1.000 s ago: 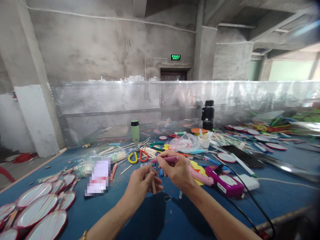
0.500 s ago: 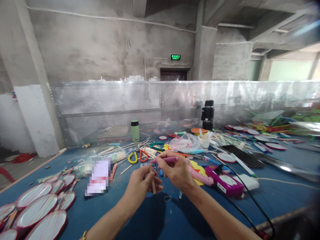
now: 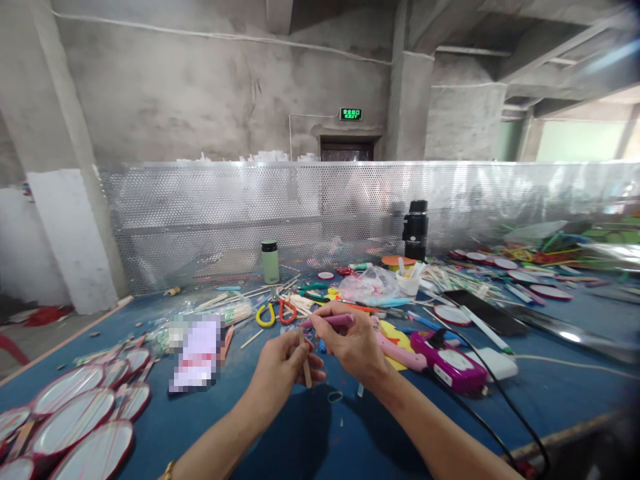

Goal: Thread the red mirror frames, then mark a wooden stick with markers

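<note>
My left hand (image 3: 283, 363) is closed around a flat wooden craft stick (image 3: 307, 367), which points up and slightly to the left. In my right hand (image 3: 353, 343) is a purple pen-shaped tool (image 3: 333, 321), pinched between thumb and fingers. Its tip is at the upper end of the stick; whether they touch I cannot tell. Just beyond both hands lie pliers with a yellow grip (image 3: 265, 315) and a red grip (image 3: 287, 311). Right of my right hand is a pink handle-like piece (image 3: 400, 351) beside a purple device (image 3: 449, 361) with black cables.
Round red-rimmed discs (image 3: 75, 420) with sticks lie at the left. A blurred-out phone-like item (image 3: 197, 353) is near them. A green bottle (image 3: 270, 262) and a black flask (image 3: 415, 230) stand before the perforated metal screen (image 3: 240, 200). A dark phone (image 3: 485, 312) lies to the right.
</note>
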Demonstrator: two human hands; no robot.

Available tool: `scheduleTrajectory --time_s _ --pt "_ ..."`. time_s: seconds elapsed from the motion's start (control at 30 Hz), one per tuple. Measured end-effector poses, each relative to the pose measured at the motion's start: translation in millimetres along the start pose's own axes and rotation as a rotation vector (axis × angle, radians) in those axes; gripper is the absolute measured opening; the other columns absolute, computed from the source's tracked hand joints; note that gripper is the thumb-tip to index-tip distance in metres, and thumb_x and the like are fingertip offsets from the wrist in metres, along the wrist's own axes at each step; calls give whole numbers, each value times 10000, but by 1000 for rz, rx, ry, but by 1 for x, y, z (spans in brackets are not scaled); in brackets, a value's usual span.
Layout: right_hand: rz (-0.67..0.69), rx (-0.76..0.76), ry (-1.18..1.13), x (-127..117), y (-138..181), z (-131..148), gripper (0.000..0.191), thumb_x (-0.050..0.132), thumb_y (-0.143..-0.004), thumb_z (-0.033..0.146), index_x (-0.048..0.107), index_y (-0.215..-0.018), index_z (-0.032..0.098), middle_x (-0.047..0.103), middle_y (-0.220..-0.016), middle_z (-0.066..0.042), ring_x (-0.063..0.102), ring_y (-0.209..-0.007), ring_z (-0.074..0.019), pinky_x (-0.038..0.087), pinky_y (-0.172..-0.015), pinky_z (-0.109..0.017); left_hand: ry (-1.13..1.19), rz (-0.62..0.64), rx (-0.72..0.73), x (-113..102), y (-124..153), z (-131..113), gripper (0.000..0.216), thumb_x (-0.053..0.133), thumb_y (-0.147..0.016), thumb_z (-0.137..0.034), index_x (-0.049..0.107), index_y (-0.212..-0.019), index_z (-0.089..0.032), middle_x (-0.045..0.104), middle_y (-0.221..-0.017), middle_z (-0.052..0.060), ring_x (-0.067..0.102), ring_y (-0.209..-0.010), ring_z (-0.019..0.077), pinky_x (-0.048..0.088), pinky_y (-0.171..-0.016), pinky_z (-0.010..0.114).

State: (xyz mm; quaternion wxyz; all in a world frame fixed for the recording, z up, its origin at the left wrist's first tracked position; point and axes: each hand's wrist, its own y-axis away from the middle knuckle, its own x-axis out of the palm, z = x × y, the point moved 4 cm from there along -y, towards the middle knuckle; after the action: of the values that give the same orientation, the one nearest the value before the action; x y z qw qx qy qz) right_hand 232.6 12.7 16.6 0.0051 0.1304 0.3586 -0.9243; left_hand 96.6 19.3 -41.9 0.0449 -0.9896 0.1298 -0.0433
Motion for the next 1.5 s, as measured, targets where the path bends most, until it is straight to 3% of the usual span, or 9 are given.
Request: scheduleTrajectory --time_s 1.5 --pt "-39 -8 37 -2 0 1 191 614 -881 290 692 -758 167 657 -636 -5 505 -449 -90 409 -426 -204 -13 4 16 -1 0 1 352 744 -771 -486 601 -798 -166 749 -695 48 760 -596 211 580 -571 283"
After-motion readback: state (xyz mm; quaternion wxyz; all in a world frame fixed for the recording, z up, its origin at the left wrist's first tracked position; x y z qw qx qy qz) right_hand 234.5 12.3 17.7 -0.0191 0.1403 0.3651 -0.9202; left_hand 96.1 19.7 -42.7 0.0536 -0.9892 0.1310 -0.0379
